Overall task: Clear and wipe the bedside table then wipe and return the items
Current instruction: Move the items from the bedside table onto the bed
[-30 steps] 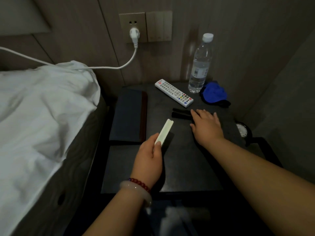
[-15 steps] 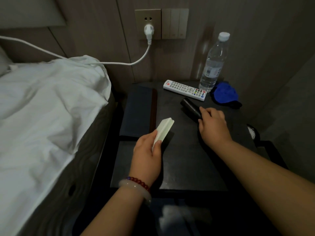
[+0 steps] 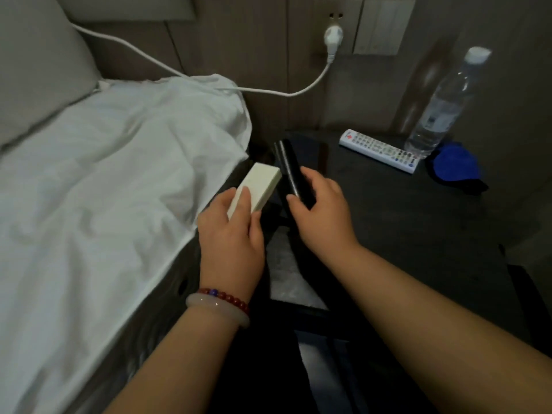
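Note:
My left hand [image 3: 231,231] holds a pale flat box [image 3: 259,186] by its near end, lifted at the bed's edge. My right hand [image 3: 321,210] grips a slim black case [image 3: 291,168], raised off the dark bedside table [image 3: 403,228] and carried over its left side. On the table's back stand a white remote [image 3: 379,150], a clear water bottle [image 3: 442,109] and a blue cloth [image 3: 455,165] to the right of them.
The bed with a white duvet [image 3: 104,189] fills the left. A white cable [image 3: 209,82] runs from the wall socket plug [image 3: 333,37] across the bed. A dark folder [image 3: 310,147] lies on the table's left side, mostly hidden behind my hands.
My right hand has picked up the black case from the table and carried it left. My left hand has moved the pale box left toward the bed. The view has swung left.

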{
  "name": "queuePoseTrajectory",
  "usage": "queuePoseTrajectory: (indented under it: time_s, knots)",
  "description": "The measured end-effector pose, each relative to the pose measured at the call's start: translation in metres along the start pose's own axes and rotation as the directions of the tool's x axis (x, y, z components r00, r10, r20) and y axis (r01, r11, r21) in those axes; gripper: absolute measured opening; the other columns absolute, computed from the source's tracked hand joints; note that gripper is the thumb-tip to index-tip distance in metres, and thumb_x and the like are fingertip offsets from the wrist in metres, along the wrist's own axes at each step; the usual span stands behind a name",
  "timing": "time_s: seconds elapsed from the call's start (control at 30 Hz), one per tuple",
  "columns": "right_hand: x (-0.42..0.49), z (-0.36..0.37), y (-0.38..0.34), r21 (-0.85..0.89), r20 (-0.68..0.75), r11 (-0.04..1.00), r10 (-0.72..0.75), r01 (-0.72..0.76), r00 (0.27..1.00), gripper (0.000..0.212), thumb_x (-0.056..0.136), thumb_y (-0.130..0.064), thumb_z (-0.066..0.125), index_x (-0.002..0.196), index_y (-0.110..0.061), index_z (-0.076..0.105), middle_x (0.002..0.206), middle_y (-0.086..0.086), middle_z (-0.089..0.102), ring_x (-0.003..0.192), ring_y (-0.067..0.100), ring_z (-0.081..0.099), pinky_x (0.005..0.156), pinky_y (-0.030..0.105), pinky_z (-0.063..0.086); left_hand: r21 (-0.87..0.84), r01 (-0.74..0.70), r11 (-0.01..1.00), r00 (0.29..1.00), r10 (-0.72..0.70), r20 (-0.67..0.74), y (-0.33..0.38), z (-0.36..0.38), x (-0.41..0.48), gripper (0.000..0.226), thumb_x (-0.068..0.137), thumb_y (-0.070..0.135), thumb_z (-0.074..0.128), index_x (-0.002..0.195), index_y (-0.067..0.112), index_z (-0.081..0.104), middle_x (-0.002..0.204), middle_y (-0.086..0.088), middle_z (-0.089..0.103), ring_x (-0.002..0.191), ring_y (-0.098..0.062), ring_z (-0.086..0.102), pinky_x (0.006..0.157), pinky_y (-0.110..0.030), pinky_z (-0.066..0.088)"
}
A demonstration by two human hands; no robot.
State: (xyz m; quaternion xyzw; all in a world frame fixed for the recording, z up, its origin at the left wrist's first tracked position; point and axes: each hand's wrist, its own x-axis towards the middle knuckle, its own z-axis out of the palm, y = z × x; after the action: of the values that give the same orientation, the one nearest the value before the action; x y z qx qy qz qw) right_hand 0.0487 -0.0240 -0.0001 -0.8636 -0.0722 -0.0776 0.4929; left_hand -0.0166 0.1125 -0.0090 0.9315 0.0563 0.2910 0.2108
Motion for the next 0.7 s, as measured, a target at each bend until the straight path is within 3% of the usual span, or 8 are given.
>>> queuePoseTrajectory:
  time_s: [0.07,0.2,0.3,0.37,0.5,0.63,0.7]
  knots:
    - [0.0,0.017,-0.02,0.037,0.026,0.999,-0.017,0.016,1.0,0.054,0.087,-0.021,0.066,0.138,-0.018,0.05,0.126,0.008,0.052,0.113,0.016,0.053,0.09,0.009,0.03,0.072,-0.015,0.997,0.998,0.019,-0.066,-0.013,-0.013,0.009,0.04,0.092,0.021,0.05,0.124,0.0,0.062,0.122,-0.028,0.058,0.105,-0.046,0.056,0.094,-0.045,0.038]
    - [0.001,0.046,-0.056,0.107,0.115,0.992,-0.079,0.066,0.99,0.058,0.087,-0.015,0.062,0.142,-0.016,0.045,0.119,-0.001,0.044,0.089,-0.004,0.044,0.075,-0.009,0.026,0.171,0.057,0.984,0.986,-0.028,-0.165,-0.038,-0.04,0.028,0.038,0.092,0.02,0.052,0.124,0.002,0.062,0.123,-0.028,0.057,0.105,-0.047,0.056,0.091,-0.043,0.038]
    - [0.004,0.066,-0.081,0.137,0.177,0.986,-0.122,0.098,0.977,0.06,0.087,-0.016,0.059,0.144,-0.019,0.042,0.121,-0.001,0.044,0.087,-0.003,0.044,0.071,-0.01,0.028,0.219,0.14,0.966,0.973,-0.093,-0.213,-0.057,-0.063,0.043,0.039,0.094,0.02,0.051,0.127,0.002,0.06,0.127,-0.028,0.055,0.108,-0.047,0.052,0.09,-0.045,0.041]
    - [0.008,0.079,-0.096,0.147,0.206,0.983,-0.136,0.106,0.969,0.059,0.088,-0.018,0.059,0.144,-0.019,0.042,0.125,0.001,0.045,0.096,0.001,0.043,0.073,-0.007,0.029,0.25,0.216,0.944,0.96,-0.157,-0.234,-0.067,-0.078,0.052,0.039,0.095,0.02,0.051,0.129,0.003,0.058,0.13,-0.026,0.053,0.111,-0.046,0.048,0.09,-0.047,0.043]
    - [0.014,0.104,-0.124,0.147,0.237,0.98,-0.164,0.131,0.958,0.053,0.088,-0.019,0.06,0.14,-0.019,0.046,0.127,0.003,0.05,0.101,0.006,0.047,0.083,0.014,0.035,0.314,0.374,0.872,0.921,-0.31,-0.236,-0.093,-0.101,0.068,0.041,0.098,0.023,0.046,0.135,0.008,0.053,0.137,-0.022,0.047,0.12,-0.043,0.042,0.093,-0.047,0.042]
    - [0.021,0.13,-0.143,0.12,0.273,0.981,-0.183,0.155,0.945,0.048,0.088,-0.018,0.059,0.135,-0.019,0.048,0.122,0.004,0.055,0.09,0.009,0.048,0.063,0.01,0.033,0.367,0.456,0.811,0.89,-0.408,-0.204,-0.117,-0.111,0.08,0.039,0.099,0.025,0.042,0.132,0.007,0.054,0.138,-0.02,0.046,0.123,-0.04,0.04,0.093,-0.047,0.043]
    - [0.023,0.139,-0.152,0.099,0.278,0.982,-0.18,0.158,0.944,0.046,0.087,-0.017,0.058,0.132,-0.018,0.05,0.116,0.006,0.058,0.088,0.013,0.051,0.062,0.015,0.036,0.38,0.488,0.786,0.873,-0.45,-0.19,-0.126,-0.113,0.086,0.037,0.099,0.026,0.042,0.129,0.007,0.055,0.139,-0.019,0.045,0.123,-0.039,0.039,0.094,-0.047,0.042]
